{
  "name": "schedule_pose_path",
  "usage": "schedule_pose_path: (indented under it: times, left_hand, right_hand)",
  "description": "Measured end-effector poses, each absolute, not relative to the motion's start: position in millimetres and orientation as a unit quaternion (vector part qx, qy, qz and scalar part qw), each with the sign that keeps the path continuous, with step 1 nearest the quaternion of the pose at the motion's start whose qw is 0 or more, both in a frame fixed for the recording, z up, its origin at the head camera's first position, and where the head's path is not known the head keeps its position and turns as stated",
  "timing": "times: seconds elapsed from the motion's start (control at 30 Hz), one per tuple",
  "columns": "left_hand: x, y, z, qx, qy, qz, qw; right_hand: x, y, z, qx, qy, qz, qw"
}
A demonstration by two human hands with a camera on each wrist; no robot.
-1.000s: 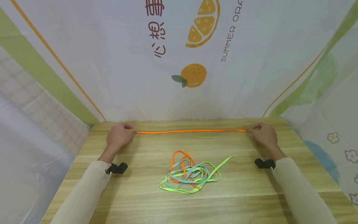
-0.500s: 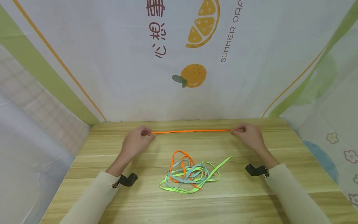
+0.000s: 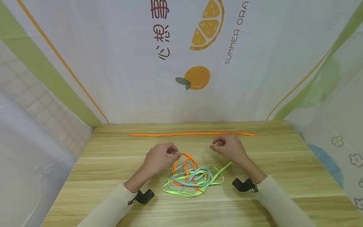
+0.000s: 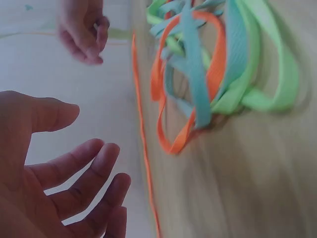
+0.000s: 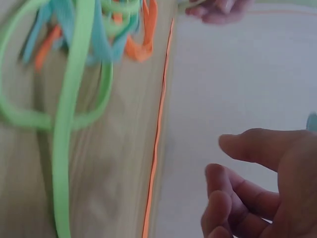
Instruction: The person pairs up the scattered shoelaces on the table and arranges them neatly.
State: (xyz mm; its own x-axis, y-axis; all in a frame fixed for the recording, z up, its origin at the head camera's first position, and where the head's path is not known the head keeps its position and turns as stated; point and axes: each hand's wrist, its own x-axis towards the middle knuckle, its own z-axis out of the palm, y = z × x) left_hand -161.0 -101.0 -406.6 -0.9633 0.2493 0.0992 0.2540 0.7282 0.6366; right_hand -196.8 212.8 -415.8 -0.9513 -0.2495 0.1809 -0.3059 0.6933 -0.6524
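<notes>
A straight orange shoelace (image 3: pixel 193 133) lies stretched along the back of the wooden table. Nearer the front is a tangled pile of flat laces: an orange lace (image 3: pixel 186 171), a pale blue lace (image 3: pixel 208 171) and a light green lace (image 3: pixel 181 193). Above the pile's left edge hovers my left hand (image 3: pixel 160 157); in the left wrist view its thumb and fingers are apart with nothing between them. My right hand (image 3: pixel 231 147) hangs between the straight lace and the green lace's loose end. Its thumb and bent fingers stand apart in the right wrist view, holding nothing.
The wooden table (image 3: pixel 107 176) ends at a white printed cloth (image 3: pixel 141 94) hanging behind it. More cloth hangs at both sides. A black wrist mount (image 3: pixel 144 196) sits on the left wrist, another black mount (image 3: pixel 242 185) on the right.
Both hands have let go of the straight orange shoelace, which stays at the back. They have come inward and toward the front, over the tangled pile.
</notes>
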Motion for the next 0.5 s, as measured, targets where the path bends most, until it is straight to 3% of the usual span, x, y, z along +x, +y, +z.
schedule_pose_path:
  times: [0.27, 0.5]
  left_hand:
    - [-159.1, -88.7, -422.0, -0.177, -0.929, -0.323, -0.029]
    - [-156.8, -83.1, -426.6, -0.164, -0.938, -0.299, -0.063]
  right_hand:
    - [-190.1, 184.1, -421.4, 0.214, -0.922, 0.32, -0.029]
    - [-187.0, 171.5, -429.0, 0.234, -0.915, 0.321, -0.074]
